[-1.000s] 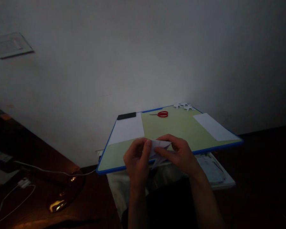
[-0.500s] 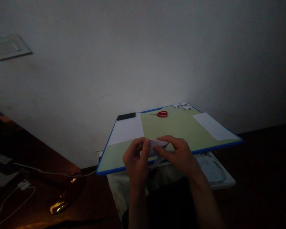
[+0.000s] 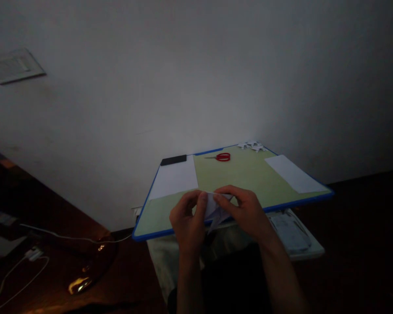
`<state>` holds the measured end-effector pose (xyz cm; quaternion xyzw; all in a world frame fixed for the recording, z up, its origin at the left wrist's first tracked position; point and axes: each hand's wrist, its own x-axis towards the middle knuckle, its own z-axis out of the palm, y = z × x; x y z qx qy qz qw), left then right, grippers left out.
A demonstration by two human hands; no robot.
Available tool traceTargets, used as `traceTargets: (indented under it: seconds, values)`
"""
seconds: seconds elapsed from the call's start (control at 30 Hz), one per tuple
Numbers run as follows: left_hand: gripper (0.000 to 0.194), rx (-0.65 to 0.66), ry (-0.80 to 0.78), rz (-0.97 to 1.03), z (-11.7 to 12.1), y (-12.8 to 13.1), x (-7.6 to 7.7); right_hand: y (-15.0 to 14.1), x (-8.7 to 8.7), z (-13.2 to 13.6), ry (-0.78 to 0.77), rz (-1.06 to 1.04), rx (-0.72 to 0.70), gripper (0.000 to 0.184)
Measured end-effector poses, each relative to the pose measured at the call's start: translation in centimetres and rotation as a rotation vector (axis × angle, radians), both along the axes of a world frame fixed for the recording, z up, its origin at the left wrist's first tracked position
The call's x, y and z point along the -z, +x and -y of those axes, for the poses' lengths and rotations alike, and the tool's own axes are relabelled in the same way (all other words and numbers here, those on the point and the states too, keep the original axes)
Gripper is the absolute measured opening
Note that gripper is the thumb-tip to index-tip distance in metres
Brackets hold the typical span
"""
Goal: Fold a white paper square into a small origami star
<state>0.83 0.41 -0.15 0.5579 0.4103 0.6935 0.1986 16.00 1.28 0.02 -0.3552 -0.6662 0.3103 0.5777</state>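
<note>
The folded white paper (image 3: 211, 208) was above the near edge of the blue-rimmed board (image 3: 239, 174), pinched between thumb and fingers of both the left hand (image 3: 188, 218) and the right hand (image 3: 250, 213). It looked very light, thin and easily creased or torn, probably stiffer along its folds, so a gentle pinch there seemed best. Beyond lay red-handled scissors (image 3: 223, 157) and a cluster of pointed paper pieces (image 3: 258, 148), with white sheets (image 3: 173, 179) (image 3: 294, 174) at either side. No writing was legible.
</note>
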Motion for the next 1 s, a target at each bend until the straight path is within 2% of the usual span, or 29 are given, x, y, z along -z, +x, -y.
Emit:
traceTargets:
  seconds: [0.33,0.53,0.73,0.87,1.0]
  values:
    - [0.012,0.008,-0.036,-0.046,-0.5,-0.3,0.6,0.8,0.4,0.1,-0.082,0.037,-0.062,0.015]
    - [0.012,0.041,-0.034,-0.126,-0.4,-0.5,0.4,1.2,0.4,-0.2,-0.066,0.064,-0.021,0.01]
    - [0.014,0.11,-0.046,-0.158,-0.4,-0.5,0.5,1.6,0.3,-0.4,-0.041,0.016,-0.019,0.022]
    - [0.014,0.138,-0.036,-0.168,-0.3,-0.3,0.1,1.4,0.0,-0.2,0.001,0.01,-0.023,0.011]
    - [0.019,0.155,-0.065,-0.156,-0.3,-0.3,-0.2,1.2,-0.1,-0.2,0.03,0.016,-0.01,0.011]
